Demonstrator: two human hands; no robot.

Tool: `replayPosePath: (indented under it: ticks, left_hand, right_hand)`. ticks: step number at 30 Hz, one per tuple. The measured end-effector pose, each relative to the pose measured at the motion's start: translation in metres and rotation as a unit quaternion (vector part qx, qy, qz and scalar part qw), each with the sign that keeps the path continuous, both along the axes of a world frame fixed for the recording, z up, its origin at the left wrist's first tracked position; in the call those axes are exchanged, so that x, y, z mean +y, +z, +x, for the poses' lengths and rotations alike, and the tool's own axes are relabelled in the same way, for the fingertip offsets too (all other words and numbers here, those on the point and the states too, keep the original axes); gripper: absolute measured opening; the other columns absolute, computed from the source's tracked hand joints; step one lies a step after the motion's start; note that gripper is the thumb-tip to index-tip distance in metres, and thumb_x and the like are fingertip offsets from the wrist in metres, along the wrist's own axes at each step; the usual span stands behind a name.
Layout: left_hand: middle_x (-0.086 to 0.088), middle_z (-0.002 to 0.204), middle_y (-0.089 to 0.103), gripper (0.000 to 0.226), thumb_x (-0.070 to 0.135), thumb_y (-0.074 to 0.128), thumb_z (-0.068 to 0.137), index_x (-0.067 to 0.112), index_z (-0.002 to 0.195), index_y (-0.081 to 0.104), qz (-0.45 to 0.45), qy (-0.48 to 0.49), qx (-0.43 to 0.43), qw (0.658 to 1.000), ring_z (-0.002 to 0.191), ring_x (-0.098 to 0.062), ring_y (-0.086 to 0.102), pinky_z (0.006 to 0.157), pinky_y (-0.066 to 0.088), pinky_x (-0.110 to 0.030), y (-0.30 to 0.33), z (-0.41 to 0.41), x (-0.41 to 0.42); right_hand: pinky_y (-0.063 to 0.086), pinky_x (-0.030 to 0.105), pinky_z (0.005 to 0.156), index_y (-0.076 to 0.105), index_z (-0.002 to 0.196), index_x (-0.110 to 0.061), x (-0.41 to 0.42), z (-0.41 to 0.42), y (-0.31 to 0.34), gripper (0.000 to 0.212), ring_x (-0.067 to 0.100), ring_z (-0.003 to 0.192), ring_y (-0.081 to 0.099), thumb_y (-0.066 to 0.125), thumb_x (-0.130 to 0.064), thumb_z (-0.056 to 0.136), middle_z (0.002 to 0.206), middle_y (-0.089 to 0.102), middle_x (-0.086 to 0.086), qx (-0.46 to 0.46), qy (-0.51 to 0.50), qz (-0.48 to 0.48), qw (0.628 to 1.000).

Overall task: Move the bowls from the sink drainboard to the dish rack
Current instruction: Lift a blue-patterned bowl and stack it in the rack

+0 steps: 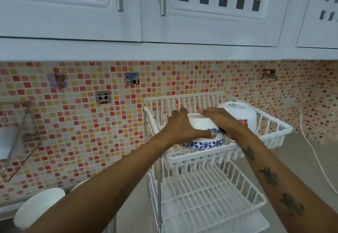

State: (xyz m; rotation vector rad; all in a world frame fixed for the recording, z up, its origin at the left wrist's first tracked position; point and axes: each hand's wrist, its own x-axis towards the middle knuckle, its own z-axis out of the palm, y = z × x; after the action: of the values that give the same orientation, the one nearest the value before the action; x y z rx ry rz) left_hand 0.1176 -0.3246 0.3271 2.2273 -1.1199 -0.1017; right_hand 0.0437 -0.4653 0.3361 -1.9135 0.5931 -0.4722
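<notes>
A white bowl with a blue flower band is upside down over the top tier of the white dish rack. My left hand grips its left side with the thumb across the front. My right hand holds its right side. A plain white bowl lies upside down in the top tier, just behind my right hand. At the lower left a white bowl leans on edge by the drainboard, and a second white rim shows behind it, partly hidden by my left forearm.
The rack's lower tier holds no dishes. White wall cabinets hang low above the rack. A wire holder is fixed to the mosaic tile wall at left. A white cord runs down over the counter at right.
</notes>
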Motion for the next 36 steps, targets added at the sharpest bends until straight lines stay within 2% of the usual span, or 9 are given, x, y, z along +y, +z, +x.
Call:
replayPosePath:
  ticks: [3,5,8,11,19,23,27,32,36]
  left_hand:
    - [-0.008,0.133,0.04,0.112,0.071,0.078,0.054,0.013,0.14,0.035,0.035,0.0,-0.016,0.999,0.121,-0.026,0.048,0.098,0.05,-0.043,-0.004,-0.003,0.0]
    - [-0.008,0.132,0.038,0.111,0.067,0.08,0.056,0.013,0.14,0.033,0.06,-0.001,-0.034,0.998,0.121,-0.025,0.045,0.098,0.049,-0.042,-0.007,-0.005,-0.001]
    - [-0.009,0.131,0.035,0.109,0.062,0.08,0.06,0.01,0.141,0.028,0.088,-0.007,-0.068,0.994,0.123,-0.027,0.041,0.1,0.046,-0.041,-0.011,-0.008,-0.003]
    - [-0.01,0.135,0.032,0.11,0.059,0.081,0.063,0.009,0.143,0.024,0.096,-0.004,-0.074,0.993,0.127,-0.027,0.038,0.103,0.043,-0.04,-0.012,-0.009,-0.002]
    - [-0.011,0.148,0.025,0.114,0.059,0.075,0.071,0.009,0.149,0.009,0.127,-0.01,-0.052,0.99,0.137,-0.029,0.029,0.109,0.037,-0.043,-0.012,-0.01,0.0]
    - [-0.009,0.15,0.021,0.107,0.062,0.067,0.078,0.011,0.151,0.007,0.128,-0.042,-0.051,0.989,0.14,-0.031,0.022,0.111,0.029,-0.041,-0.008,-0.013,0.003]
    - [-0.004,0.164,0.002,0.102,0.059,0.058,0.086,0.015,0.155,-0.004,0.043,-0.08,-0.003,0.996,0.151,-0.027,0.007,0.117,0.023,-0.042,-0.001,-0.015,0.017]
    - [-0.002,0.165,0.005,0.081,0.054,0.048,0.094,0.017,0.156,0.008,-0.056,-0.11,-0.023,0.992,0.152,-0.02,0.005,0.119,0.016,-0.038,0.01,-0.004,0.058]
    - [-0.006,0.151,0.035,0.051,0.051,0.03,0.101,0.018,0.139,0.043,-0.103,-0.056,-0.015,0.993,0.145,-0.023,0.021,0.118,0.017,-0.04,0.006,0.041,0.107]
  right_hand:
    - [0.052,0.045,0.096,0.069,0.098,-0.023,-0.005,0.002,-0.007,0.016,0.026,0.101,0.066,0.053,-0.024,0.094,0.116,0.067,0.007,-0.007,0.014,0.002,1.0]
    - [0.051,0.046,0.097,0.067,0.091,-0.026,-0.008,0.004,-0.012,0.02,0.027,0.105,0.063,0.048,-0.02,0.096,0.122,0.064,0.005,0.001,0.024,-0.014,1.0]
    - [0.053,0.034,0.077,0.063,0.107,-0.023,-0.008,0.006,-0.015,0.024,0.024,0.101,0.058,0.041,-0.017,0.099,0.116,0.059,0.003,0.03,0.034,-0.061,0.997]
    - [0.044,0.023,0.062,0.059,0.122,-0.016,-0.007,0.008,-0.016,0.03,0.019,0.098,0.053,0.037,-0.014,0.101,0.115,0.056,0.003,0.042,0.04,-0.082,0.995]
    - [0.046,0.028,0.07,0.055,0.127,-0.016,-0.005,0.008,-0.017,0.033,0.022,0.102,0.053,0.035,-0.014,0.101,0.132,0.056,0.01,0.054,0.038,-0.104,0.992]
    - [0.047,0.033,0.083,0.063,0.117,-0.013,-0.001,0.008,-0.015,0.03,0.022,0.1,0.054,0.041,-0.008,0.096,0.127,0.06,0.01,0.027,0.014,-0.099,0.995]
    - [0.048,0.034,0.092,0.069,0.099,-0.017,0.003,0.004,-0.007,0.023,0.022,0.104,0.061,0.05,-0.006,0.09,0.112,0.067,0.006,-0.073,-0.056,-0.146,0.985]
    - [0.045,0.027,0.083,0.068,0.088,-0.017,0.047,0.01,0.017,0.014,0.007,0.08,0.06,0.055,-0.014,0.092,0.089,0.066,-0.002,-0.215,-0.071,-0.16,0.961]
    - [0.042,0.013,0.078,0.071,0.097,-0.01,0.106,0.036,0.031,0.02,-0.005,0.083,0.058,0.054,-0.019,0.094,0.094,0.066,-0.003,-0.245,-0.017,-0.135,0.96]
